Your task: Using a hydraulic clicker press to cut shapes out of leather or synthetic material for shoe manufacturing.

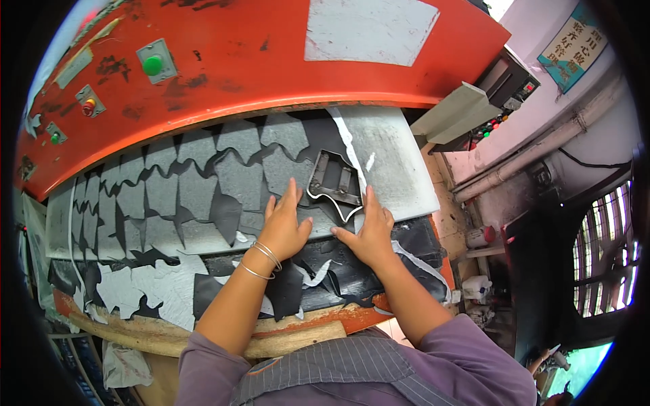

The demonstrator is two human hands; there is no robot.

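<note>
A metal cutting die [347, 197] with crossbars inside its bent outline lies on the dark grey sheet material [318, 135], near the sheet's right end. My left hand [284, 227] rests on the sheet to the left of the die, its fingers stretched out and holding nothing. Close against the die's lower right edge is my right hand [371, 233], fingers extended and thumb spread; whether it touches the die I cannot tell. Left of the die, the sheet is marked by rows of cut shapes [198, 189] with wavy and pointed outlines. Beneath lies a pale cutting board [399, 162].
An orange-red press beam [250, 68] with a green button [153, 65] spans the far side. Scraps [162, 287] of pale and dark material cover the near ledge, above a worn wooden edge [298, 340]. A control box [504, 84] stands at the right.
</note>
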